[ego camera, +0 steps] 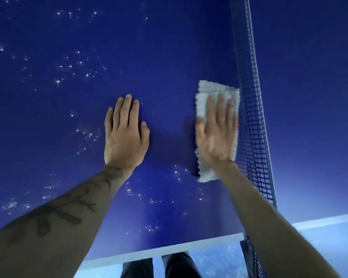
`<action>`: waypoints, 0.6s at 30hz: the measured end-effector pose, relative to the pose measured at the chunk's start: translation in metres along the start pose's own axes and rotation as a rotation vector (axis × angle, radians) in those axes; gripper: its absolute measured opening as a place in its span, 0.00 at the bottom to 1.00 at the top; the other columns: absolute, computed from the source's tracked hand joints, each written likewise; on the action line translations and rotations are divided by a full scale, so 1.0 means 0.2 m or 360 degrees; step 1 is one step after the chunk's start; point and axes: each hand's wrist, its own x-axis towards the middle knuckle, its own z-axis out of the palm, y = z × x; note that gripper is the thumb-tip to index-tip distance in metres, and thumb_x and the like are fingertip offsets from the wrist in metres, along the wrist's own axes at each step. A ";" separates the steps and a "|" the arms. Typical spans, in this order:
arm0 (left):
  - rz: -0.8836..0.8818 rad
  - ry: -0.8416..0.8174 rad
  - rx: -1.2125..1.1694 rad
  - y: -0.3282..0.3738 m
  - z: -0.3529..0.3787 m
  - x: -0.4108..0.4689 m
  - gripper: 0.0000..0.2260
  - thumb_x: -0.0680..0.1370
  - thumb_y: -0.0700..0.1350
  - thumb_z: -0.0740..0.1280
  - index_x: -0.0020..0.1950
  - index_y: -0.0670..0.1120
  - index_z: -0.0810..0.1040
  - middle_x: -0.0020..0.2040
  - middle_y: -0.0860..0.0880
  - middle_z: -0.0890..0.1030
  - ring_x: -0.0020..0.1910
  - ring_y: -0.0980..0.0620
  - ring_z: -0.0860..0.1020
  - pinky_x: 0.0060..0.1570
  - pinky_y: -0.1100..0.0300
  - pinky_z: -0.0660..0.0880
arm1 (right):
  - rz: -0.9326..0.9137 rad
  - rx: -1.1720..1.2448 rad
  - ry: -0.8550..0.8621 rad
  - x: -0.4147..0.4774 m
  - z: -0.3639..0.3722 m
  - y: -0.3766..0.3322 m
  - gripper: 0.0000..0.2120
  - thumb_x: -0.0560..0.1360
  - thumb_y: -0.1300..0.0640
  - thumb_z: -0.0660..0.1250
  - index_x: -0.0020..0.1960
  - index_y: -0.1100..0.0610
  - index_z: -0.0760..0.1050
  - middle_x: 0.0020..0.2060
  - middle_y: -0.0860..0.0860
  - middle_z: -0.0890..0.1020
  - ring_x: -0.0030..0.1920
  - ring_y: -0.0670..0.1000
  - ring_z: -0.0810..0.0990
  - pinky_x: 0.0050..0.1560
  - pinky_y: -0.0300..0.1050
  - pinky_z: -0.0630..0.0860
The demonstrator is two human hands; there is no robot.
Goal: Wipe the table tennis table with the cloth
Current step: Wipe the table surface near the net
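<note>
Table [169,57]: deep blue table tennis top, filling most of your view, with a white line along the near edge and scattered pale specks across the left half and in front of your hands. Net [249,109]: dark blue mesh, standing upright to your right and running away from you, with more blue table beyond it. Cloth [208,89]: pale grey-white, long and narrow, lying flat on the table just beside the net, its right edge touching or nearly touching the mesh; the blur there makes it hard to say which. Right hand [216,133]: yours, palm down on top of the cloth, fingers straight and close together, pressing it flat to the surface rather than pinching it; cloth shows beyond the fingertips and behind the wrist. Left hand [125,133]: yours, palm down on the bare table, well apart from the cloth, fingers laid out flat and close, thumb tucked alongside, holding nothing. Left forearm [68,213]: bare, with a dark branch-like tattoo. Legs [169,265]: dark trousers, visible below the near table edge, standing on a pale mottled floor [215,261].
</note>
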 end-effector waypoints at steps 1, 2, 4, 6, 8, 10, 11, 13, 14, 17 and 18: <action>0.0007 0.0015 0.0003 0.00 0.00 0.00 0.24 0.85 0.47 0.55 0.80 0.39 0.65 0.83 0.42 0.63 0.83 0.42 0.59 0.83 0.43 0.52 | -0.0063 0.0003 -0.0007 -0.03 0.02 -0.09 0.32 0.88 0.41 0.42 0.87 0.55 0.44 0.86 0.59 0.47 0.86 0.62 0.44 0.85 0.62 0.50; 0.0018 0.0020 0.0005 0.00 0.00 0.00 0.24 0.85 0.47 0.55 0.80 0.39 0.65 0.82 0.42 0.64 0.83 0.42 0.60 0.82 0.43 0.53 | -0.0170 0.0011 -0.0019 -0.09 0.04 -0.18 0.32 0.88 0.42 0.43 0.87 0.54 0.45 0.86 0.58 0.48 0.86 0.61 0.44 0.85 0.61 0.50; 0.0035 0.0010 0.0004 0.00 -0.01 -0.01 0.24 0.86 0.47 0.54 0.80 0.39 0.65 0.82 0.41 0.64 0.83 0.41 0.60 0.82 0.42 0.53 | -0.0468 0.0030 -0.0079 -0.25 0.09 -0.29 0.31 0.87 0.44 0.47 0.87 0.53 0.48 0.87 0.56 0.49 0.86 0.59 0.45 0.85 0.59 0.50; 0.0031 -0.0020 0.0013 0.00 -0.02 -0.01 0.25 0.86 0.47 0.53 0.81 0.39 0.65 0.83 0.41 0.63 0.83 0.41 0.60 0.82 0.42 0.53 | -0.0696 0.0040 -0.0113 -0.36 0.10 -0.24 0.31 0.87 0.44 0.49 0.88 0.51 0.48 0.87 0.54 0.49 0.86 0.57 0.46 0.85 0.58 0.50; 0.0006 -0.0062 -0.0023 0.01 -0.06 -0.01 0.25 0.86 0.47 0.52 0.81 0.38 0.65 0.83 0.41 0.62 0.83 0.41 0.59 0.82 0.42 0.53 | -0.0627 0.0020 -0.0108 -0.37 0.06 -0.07 0.31 0.87 0.44 0.47 0.88 0.51 0.47 0.87 0.53 0.48 0.86 0.56 0.44 0.85 0.59 0.51; -0.0022 -0.0082 -0.0105 0.02 -0.10 -0.03 0.25 0.86 0.46 0.52 0.80 0.37 0.66 0.83 0.41 0.63 0.83 0.41 0.60 0.82 0.43 0.53 | -0.0377 -0.0008 -0.0110 -0.35 0.01 0.10 0.31 0.87 0.44 0.47 0.88 0.52 0.46 0.87 0.54 0.48 0.86 0.57 0.43 0.85 0.60 0.50; -0.0033 -0.0072 -0.0130 0.03 -0.12 -0.05 0.24 0.86 0.45 0.53 0.80 0.37 0.66 0.82 0.40 0.63 0.82 0.40 0.61 0.82 0.43 0.53 | -0.0248 0.0008 -0.0115 -0.33 -0.01 0.16 0.31 0.87 0.43 0.46 0.88 0.52 0.46 0.87 0.55 0.47 0.86 0.58 0.43 0.85 0.60 0.49; -0.0082 -0.0039 -0.0140 0.02 -0.16 -0.14 0.23 0.86 0.43 0.55 0.80 0.37 0.66 0.82 0.40 0.64 0.82 0.40 0.62 0.82 0.43 0.54 | -0.0036 0.0052 -0.0087 -0.28 -0.03 0.14 0.32 0.87 0.42 0.45 0.88 0.54 0.46 0.87 0.57 0.47 0.86 0.60 0.44 0.85 0.61 0.49; -0.0124 -0.0033 -0.0137 0.02 -0.17 -0.21 0.23 0.85 0.44 0.56 0.80 0.37 0.66 0.82 0.41 0.63 0.82 0.41 0.62 0.82 0.43 0.54 | 0.0030 0.0056 -0.0055 -0.26 -0.03 0.08 0.32 0.87 0.42 0.44 0.87 0.55 0.45 0.86 0.58 0.47 0.86 0.60 0.44 0.85 0.62 0.50; -0.0191 -0.0059 -0.0088 0.02 -0.17 -0.42 0.25 0.85 0.47 0.53 0.81 0.38 0.65 0.83 0.41 0.63 0.82 0.41 0.61 0.82 0.44 0.54 | -0.0137 0.0031 -0.0059 -0.28 0.01 -0.17 0.32 0.87 0.42 0.43 0.87 0.54 0.44 0.86 0.58 0.46 0.86 0.61 0.44 0.85 0.61 0.50; -0.0164 -0.0078 -0.0054 0.02 -0.16 -0.48 0.26 0.84 0.47 0.53 0.81 0.38 0.65 0.83 0.41 0.63 0.82 0.41 0.61 0.82 0.43 0.55 | -0.0295 0.0021 -0.0083 -0.33 0.03 -0.25 0.32 0.87 0.42 0.43 0.88 0.53 0.45 0.86 0.57 0.47 0.86 0.61 0.44 0.85 0.60 0.50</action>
